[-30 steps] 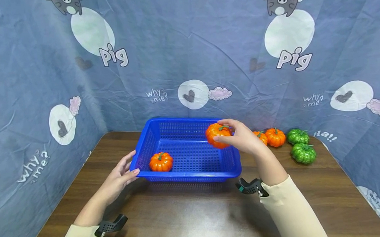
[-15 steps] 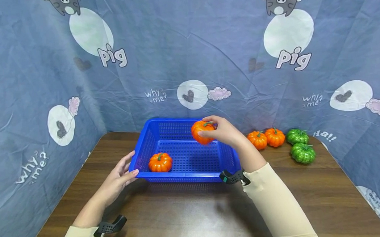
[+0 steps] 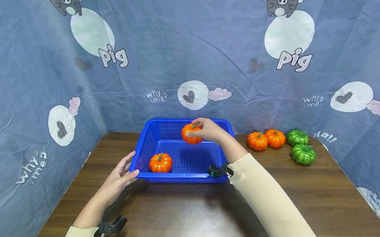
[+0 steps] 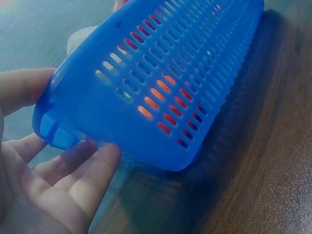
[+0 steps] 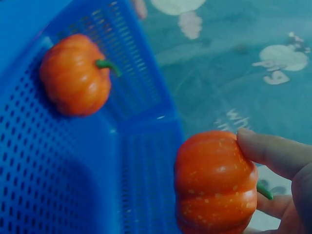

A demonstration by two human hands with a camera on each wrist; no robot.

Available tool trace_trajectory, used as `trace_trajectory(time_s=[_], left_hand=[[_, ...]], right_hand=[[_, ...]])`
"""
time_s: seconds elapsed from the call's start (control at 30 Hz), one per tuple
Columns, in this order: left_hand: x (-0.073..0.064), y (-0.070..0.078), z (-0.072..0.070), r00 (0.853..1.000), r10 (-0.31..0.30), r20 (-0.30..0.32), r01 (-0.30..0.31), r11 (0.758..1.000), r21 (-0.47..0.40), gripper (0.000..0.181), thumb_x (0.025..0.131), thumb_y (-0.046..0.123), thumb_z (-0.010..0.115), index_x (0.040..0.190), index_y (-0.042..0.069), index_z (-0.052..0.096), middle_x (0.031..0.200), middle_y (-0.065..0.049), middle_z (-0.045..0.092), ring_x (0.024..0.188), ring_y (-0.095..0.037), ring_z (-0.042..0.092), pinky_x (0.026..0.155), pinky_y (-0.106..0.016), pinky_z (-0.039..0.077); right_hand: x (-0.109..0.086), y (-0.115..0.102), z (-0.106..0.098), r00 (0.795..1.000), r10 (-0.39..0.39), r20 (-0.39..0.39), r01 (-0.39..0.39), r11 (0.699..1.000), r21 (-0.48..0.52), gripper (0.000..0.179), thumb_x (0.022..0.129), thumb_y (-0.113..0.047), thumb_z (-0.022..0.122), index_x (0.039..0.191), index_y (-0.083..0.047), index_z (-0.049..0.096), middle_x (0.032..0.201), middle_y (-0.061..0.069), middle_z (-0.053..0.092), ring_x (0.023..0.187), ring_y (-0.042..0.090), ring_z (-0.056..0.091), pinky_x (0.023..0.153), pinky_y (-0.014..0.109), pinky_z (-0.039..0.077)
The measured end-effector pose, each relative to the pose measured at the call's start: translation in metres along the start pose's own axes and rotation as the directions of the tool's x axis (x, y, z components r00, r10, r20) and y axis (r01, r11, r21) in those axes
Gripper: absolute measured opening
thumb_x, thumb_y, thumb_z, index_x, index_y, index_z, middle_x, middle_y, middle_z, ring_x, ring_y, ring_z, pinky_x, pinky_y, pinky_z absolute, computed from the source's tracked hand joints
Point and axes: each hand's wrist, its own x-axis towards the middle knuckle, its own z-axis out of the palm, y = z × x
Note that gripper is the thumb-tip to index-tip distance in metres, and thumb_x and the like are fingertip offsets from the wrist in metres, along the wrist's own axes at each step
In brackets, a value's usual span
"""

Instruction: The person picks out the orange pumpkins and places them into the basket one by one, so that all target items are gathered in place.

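My right hand (image 3: 208,130) grips a small orange pumpkin (image 3: 191,134) above the blue basket (image 3: 187,175). In the right wrist view the thumb and fingers hold that pumpkin (image 5: 214,183) near its green stem. Another orange pumpkin (image 3: 160,162) lies inside the basket at its front left corner, and its orange shows through the slots in the left wrist view. My left hand (image 3: 118,179) holds the basket's left rim, thumb on the rim and fingers against the outer wall (image 4: 112,131).
Right of the basket, two orange pumpkins (image 3: 257,141) and two green pumpkins (image 3: 303,154) stand on the brown wooden table (image 3: 183,220). A blue printed cloth (image 3: 238,50) hangs behind the table and along its sides.
My right hand has carried the orange pumpkin leftward, from the basket's right side to over its middle. My left hand and the basket have stayed in place.
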Motion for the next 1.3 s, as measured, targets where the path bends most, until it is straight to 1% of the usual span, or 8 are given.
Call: trace_trajectory(time_s=[0.2,0.33,0.43,0.63,0.73,0.97,1.13,1.3], left_hand=[[0.001,-0.002,-0.001,1.0,-0.005,-0.007,0.005,1.0,0.003,0.07,0.104,0.015,0.052,0.16,0.009,0.01,0.156,-0.032,0.025,0.132,-0.039,0.048,0.096,-0.026,0.051],[0.001,-0.001,0.001,1.0,0.003,-0.002,-0.003,1.0,-0.007,0.071,0.104,0.016,0.053,0.16,0.009,0.01,0.156,-0.033,0.025,0.13,-0.034,0.05,0.096,-0.024,0.051],[0.001,0.0,0.001,1.0,0.003,-0.004,-0.003,1.0,-0.005,0.071,0.104,0.016,0.053,0.161,0.01,0.011,0.156,-0.032,0.025,0.131,-0.037,0.049,0.096,-0.025,0.051],[0.0,-0.001,0.002,1.0,-0.004,-0.009,0.004,1.0,-0.01,0.07,0.104,0.015,0.053,0.16,0.008,0.011,0.156,-0.033,0.025,0.13,-0.034,0.05,0.095,-0.024,0.05],[0.001,-0.001,0.002,1.0,-0.004,-0.009,0.004,1.0,-0.012,0.071,0.104,0.016,0.053,0.16,0.008,0.01,0.156,-0.033,0.025,0.129,-0.033,0.05,0.095,-0.024,0.05],[0.002,-0.001,0.001,1.0,-0.002,-0.014,0.002,1.0,-0.006,0.071,0.104,0.016,0.053,0.16,0.008,0.011,0.156,-0.033,0.026,0.129,-0.032,0.052,0.096,-0.026,0.051],[0.001,-0.001,0.001,1.0,-0.001,-0.016,0.001,1.0,-0.014,0.071,0.104,0.015,0.053,0.16,0.007,0.011,0.155,-0.034,0.026,0.125,-0.025,0.054,0.095,-0.024,0.051],[0.0,-0.001,0.002,1.0,0.001,-0.018,-0.002,1.0,-0.03,0.072,0.104,0.015,0.054,0.16,0.006,0.01,0.155,-0.035,0.025,0.122,-0.018,0.056,0.094,-0.023,0.051]], right_hand=[[0.017,0.006,0.008,0.999,0.042,0.027,-0.04,0.996,-0.078,0.06,0.087,-0.031,0.078,0.136,-0.004,0.056,0.133,0.023,0.058,0.115,0.034,0.06,0.093,0.04,0.054],[0.025,0.007,0.007,0.997,0.069,0.036,-0.067,0.995,-0.069,0.061,0.087,-0.03,0.077,0.136,-0.001,0.055,0.132,0.023,0.059,0.114,0.033,0.06,0.094,0.04,0.053],[0.029,0.007,0.01,0.996,0.082,0.045,-0.079,0.995,-0.066,0.061,0.087,-0.029,0.077,0.136,0.0,0.055,0.13,0.021,0.06,0.114,0.032,0.061,0.094,0.039,0.053],[0.038,0.013,0.025,0.991,0.093,0.092,-0.08,0.988,-0.13,0.06,0.088,-0.032,0.077,0.136,-0.002,0.056,0.131,0.019,0.06,0.116,0.031,0.059,0.095,0.037,0.052],[0.042,0.018,0.031,0.989,0.098,0.111,-0.083,0.988,-0.13,0.06,0.088,-0.03,0.077,0.135,-0.001,0.057,0.132,0.02,0.059,0.118,0.031,0.058,0.096,0.037,0.052],[0.048,0.029,0.042,0.973,0.169,0.157,-0.161,0.985,-0.062,0.059,0.087,-0.024,0.078,0.137,-0.001,0.055,0.135,0.021,0.057,0.119,0.031,0.059,0.094,0.042,0.054],[0.05,0.033,0.046,0.979,0.138,0.153,-0.122,0.987,-0.106,0.059,0.086,-0.023,0.079,0.136,0.0,0.056,0.133,0.021,0.058,0.118,0.031,0.058,0.091,0.036,0.054],[0.05,0.037,0.047,0.983,0.109,0.15,-0.084,0.983,-0.164,0.06,0.086,-0.027,0.08,0.135,-0.002,0.057,0.133,0.019,0.058,0.118,0.03,0.057,0.093,0.035,0.052]])
